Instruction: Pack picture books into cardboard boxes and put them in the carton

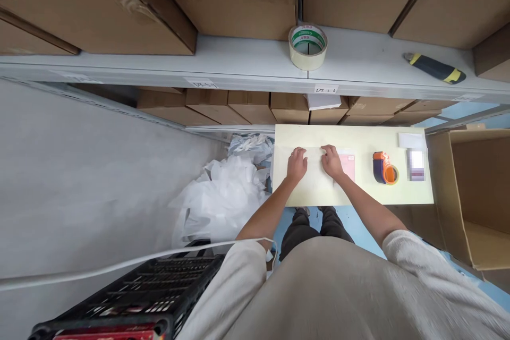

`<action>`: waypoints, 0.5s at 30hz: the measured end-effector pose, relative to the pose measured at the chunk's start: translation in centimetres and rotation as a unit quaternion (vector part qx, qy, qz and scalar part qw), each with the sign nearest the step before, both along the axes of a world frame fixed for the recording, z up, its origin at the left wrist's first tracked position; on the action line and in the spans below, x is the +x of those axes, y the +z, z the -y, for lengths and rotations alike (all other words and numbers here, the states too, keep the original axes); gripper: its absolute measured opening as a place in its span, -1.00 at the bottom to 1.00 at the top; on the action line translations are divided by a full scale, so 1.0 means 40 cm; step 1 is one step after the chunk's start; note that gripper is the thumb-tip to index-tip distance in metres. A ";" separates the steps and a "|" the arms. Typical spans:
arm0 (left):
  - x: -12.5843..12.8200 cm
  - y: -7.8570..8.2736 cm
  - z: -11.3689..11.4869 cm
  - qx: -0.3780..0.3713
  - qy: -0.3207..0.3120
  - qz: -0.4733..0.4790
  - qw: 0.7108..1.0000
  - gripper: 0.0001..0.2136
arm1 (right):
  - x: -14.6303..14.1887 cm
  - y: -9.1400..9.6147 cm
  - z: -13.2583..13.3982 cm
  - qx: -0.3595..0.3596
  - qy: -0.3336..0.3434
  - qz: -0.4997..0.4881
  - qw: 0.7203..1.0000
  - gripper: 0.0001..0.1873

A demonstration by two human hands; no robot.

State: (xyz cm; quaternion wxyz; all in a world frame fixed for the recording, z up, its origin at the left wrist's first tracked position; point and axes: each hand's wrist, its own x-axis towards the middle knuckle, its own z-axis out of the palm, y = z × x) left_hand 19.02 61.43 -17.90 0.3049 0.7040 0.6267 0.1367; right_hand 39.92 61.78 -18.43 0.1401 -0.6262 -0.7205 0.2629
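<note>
On the pale yellow table [370, 135] a thin, whitish translucent sheet [314, 178] lies spread in front of me; whether it is a bag or a flat film I cannot tell. My left hand [297, 163] has its fingers curled together at the sheet's far left part. Opposite it, my right hand [331, 161] pinches the sheet's far edge with bent fingers. A pink card [348, 166] shows beside my right wrist, partly covered. Farther right stands an orange and purple tape dispenser [383, 168] with a roll in it.
A white slip [411, 140] and a small printed packet [416, 164] lie at the table's right. An open cardboard box [446, 191] adjoins it. White plastic wrapping [227, 196] heaps left, behind a black crate [147, 287]. The shelf holds a tape roll [308, 58] and utility knife [434, 68].
</note>
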 end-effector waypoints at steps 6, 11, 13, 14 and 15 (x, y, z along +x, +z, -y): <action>-0.028 0.015 0.066 -0.023 -0.062 -0.092 0.994 -0.69 | 0.008 0.020 0.094 -0.021 0.048 0.102 0.993 -0.53; -0.024 0.012 0.071 -0.020 -0.039 -0.099 0.994 -0.71 | 0.009 0.016 0.105 -0.019 0.049 0.123 0.991 -0.51; -0.018 0.010 0.072 -0.022 -0.023 -0.106 0.994 -0.70 | 0.011 0.015 0.106 -0.018 0.056 0.135 0.989 -0.50; -0.015 0.009 0.074 -0.023 -0.015 -0.111 0.993 -0.70 | 0.012 0.014 0.106 -0.017 0.058 0.140 0.988 -0.49; -0.013 0.008 0.076 -0.023 -0.006 -0.116 0.993 -0.70 | 0.013 0.014 0.107 -0.017 0.059 0.143 0.988 -0.48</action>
